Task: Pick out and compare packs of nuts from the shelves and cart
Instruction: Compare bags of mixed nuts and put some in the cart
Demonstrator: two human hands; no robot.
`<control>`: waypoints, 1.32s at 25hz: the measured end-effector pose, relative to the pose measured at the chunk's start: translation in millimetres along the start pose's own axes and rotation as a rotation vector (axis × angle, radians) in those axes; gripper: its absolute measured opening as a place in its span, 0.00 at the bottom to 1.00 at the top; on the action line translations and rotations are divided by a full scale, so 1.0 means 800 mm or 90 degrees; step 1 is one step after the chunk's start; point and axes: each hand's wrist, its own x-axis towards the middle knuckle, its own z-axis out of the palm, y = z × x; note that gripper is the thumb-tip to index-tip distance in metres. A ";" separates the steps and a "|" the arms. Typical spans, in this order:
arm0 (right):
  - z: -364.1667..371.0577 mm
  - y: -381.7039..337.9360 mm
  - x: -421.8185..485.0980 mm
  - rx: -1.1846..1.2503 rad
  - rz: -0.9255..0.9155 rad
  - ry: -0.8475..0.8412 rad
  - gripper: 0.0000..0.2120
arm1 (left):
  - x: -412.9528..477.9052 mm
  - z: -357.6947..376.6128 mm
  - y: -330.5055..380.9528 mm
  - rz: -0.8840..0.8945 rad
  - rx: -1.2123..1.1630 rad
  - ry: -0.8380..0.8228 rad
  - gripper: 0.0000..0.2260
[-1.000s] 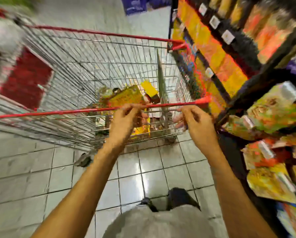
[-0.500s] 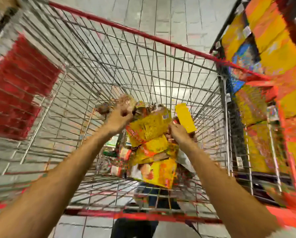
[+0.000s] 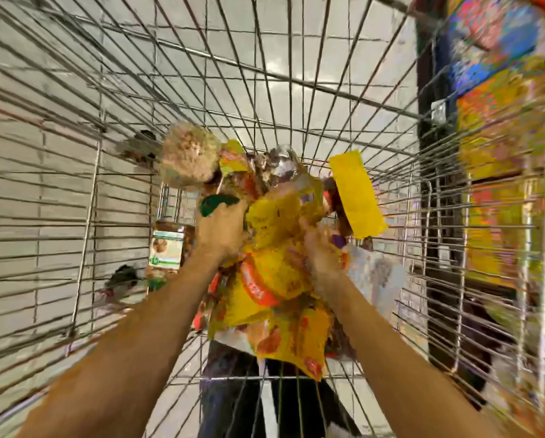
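The left forearm [image 3: 132, 343] and right forearm [image 3: 400, 358] are bare from wrist to the frame's lower corners. The left hand [image 3: 220, 232] and right hand [image 3: 323, 257] are bare too, motion-blurred. Below the hands, between the forearms, dark trousers [image 3: 233, 403] show, their details smeared.

Cart wire [image 3: 296, 80] around both hands is showing as bare, shiny metal. Yellow packs [image 3: 277, 270] between left hand [image 3: 222, 230] and right hand [image 3: 321, 257] are gleaming: glossy plastic film. Bag [image 3: 190, 154] beyond left hand is looking like clear plastic.
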 end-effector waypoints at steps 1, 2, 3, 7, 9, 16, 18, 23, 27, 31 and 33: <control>0.004 0.001 -0.006 0.046 0.023 -0.014 0.14 | -0.009 0.001 0.005 0.010 0.015 0.010 0.20; 0.005 0.006 -0.012 0.085 0.013 -0.041 0.13 | -0.021 -0.006 0.010 0.020 0.016 0.015 0.19; 0.004 0.002 -0.025 0.175 0.018 -0.064 0.14 | -0.032 -0.018 0.012 0.028 0.018 0.027 0.18; -0.039 -0.047 -0.083 0.313 -0.126 0.184 0.17 | -0.091 -0.125 -0.016 0.251 0.156 0.246 0.12; -0.057 -0.081 -0.112 0.019 -0.302 0.298 0.09 | -0.114 -0.175 -0.044 0.501 0.241 0.416 0.13; 0.027 -0.103 -0.174 -0.297 -0.319 -0.255 0.17 | -0.158 -0.224 -0.034 0.643 -0.022 0.446 0.21; 0.035 -0.071 -0.177 -0.038 -0.253 -0.278 0.15 | -0.146 -0.228 -0.037 0.603 -0.010 0.443 0.20; 0.005 -0.054 -0.154 0.174 -0.237 -0.092 0.06 | -0.087 -0.182 -0.067 0.315 -0.166 0.372 0.22; -0.055 -0.066 -0.124 0.134 -0.301 0.066 0.02 | -0.103 -0.075 -0.061 0.091 -0.341 -0.081 0.25; -0.065 -0.064 -0.099 0.115 -0.311 0.084 0.11 | -0.155 0.055 -0.002 0.122 -0.311 -0.289 0.42; -0.067 -0.061 -0.089 0.113 -0.298 0.084 0.16 | -0.155 0.100 0.030 0.058 -0.098 -0.212 0.44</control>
